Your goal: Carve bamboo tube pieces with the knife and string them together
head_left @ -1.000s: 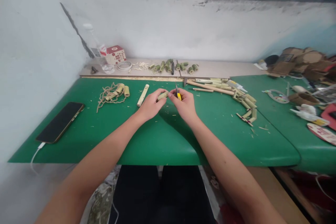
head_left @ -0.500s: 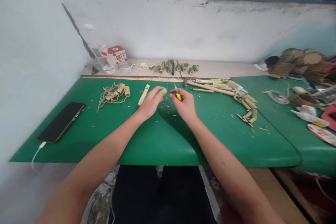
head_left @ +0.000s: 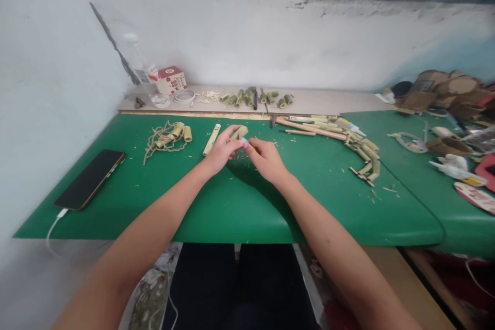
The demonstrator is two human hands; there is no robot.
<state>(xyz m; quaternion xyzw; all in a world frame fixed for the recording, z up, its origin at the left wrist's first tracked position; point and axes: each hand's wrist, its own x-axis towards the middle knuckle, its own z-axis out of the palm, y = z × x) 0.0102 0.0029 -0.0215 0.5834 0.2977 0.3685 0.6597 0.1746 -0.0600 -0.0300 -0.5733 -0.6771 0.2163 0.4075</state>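
My left hand point(head_left: 222, 151) is closed around a short piece of bamboo point(head_left: 240, 131) above the green mat. In my right hand point(head_left: 266, 158) is a yellow utility knife point(head_left: 245, 142), most of its handle hidden by the fingers. Its blade lies against the near side of the bamboo piece, and the two hands almost meet. Just left of my left hand lies a flat bamboo strip point(head_left: 212, 139) with a face drawn on it. Small shavings are scattered on the mat under and around the hands.
A phone point(head_left: 91, 179) on a cable lies at left, near bamboo tubes tied with twine point(head_left: 166, 138). Several cut bamboo pieces point(head_left: 242, 97) line the back board. To the right are a hammer point(head_left: 309, 127), a chain of bamboo tubes point(head_left: 365, 153) and a cluttered pile of cardboard point(head_left: 436, 90).
My right hand has moved left, bringing the knife from beside the bamboo piece onto it. The left hand has stayed nearly in place, still holding the bamboo.
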